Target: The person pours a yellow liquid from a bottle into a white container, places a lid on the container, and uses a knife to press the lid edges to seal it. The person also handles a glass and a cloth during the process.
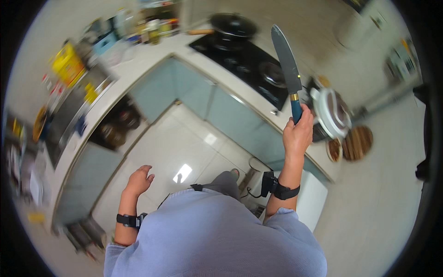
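Observation:
My right hand (pixel 298 133) is closed around the dark blue handle of a kitchen knife (pixel 286 57), whose wide grey blade points up and away from me. A brass-coloured collar joins blade and handle. In the picture the blade overlaps the right edge of the black cooktop. Just right of the hand a white-lidded cooking appliance (pixel 330 112) stands on the counter. My left hand (pixel 139 180) hangs over the tiled floor with its fingers apart and holds nothing. Both forearms wear black straps with small devices.
A lidded black pan (pixel 233 26) sits on the cooktop (pixel 238 64). Bottles stand at the back corner. At left are the sink (pixel 65 119) and a yellow jug (pixel 67 65). A round wooden board (pixel 358 143) leans at right. The pale counter (pixel 152 50) bends around me.

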Motion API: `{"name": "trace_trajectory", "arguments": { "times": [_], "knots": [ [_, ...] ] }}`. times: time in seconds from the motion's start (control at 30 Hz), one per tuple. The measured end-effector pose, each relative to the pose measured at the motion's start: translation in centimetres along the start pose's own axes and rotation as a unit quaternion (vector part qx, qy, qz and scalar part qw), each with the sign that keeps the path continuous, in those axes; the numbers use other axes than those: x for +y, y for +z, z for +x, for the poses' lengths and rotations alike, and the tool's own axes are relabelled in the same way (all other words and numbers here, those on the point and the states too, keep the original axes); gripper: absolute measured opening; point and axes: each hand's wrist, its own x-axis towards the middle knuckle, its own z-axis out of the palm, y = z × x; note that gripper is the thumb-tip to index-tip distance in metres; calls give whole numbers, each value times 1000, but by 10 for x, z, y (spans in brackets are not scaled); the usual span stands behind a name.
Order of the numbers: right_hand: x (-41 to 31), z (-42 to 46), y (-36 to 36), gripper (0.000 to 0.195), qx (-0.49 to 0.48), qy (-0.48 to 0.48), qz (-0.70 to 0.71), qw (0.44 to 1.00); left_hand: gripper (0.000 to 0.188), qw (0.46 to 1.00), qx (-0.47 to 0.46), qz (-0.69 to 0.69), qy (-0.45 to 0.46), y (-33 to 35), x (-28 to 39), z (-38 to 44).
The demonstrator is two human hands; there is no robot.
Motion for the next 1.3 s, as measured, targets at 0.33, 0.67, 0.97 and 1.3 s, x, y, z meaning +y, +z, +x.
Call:
{"name": "trace_trajectory", "arguments": {
  "times": [0.33,0.67,0.97,1.3],
  "knots": [
    [-296,-133,151,26,-531,-100,379,751,35,975,102,-81,-180,-24,-161,-118],
    [-512,-262,169,24,-780,-137,413,450,33,886,233,-103,-387,-82,-234,-230],
    [-663,-372,189,38,-880,-71,350,313,27,840,330,-120,-414,-152,-344,-291],
    [-755,-487,170,36,-904,-44,300,301,23,780,502,-25,-372,-234,-584,-345]
  ]
}}
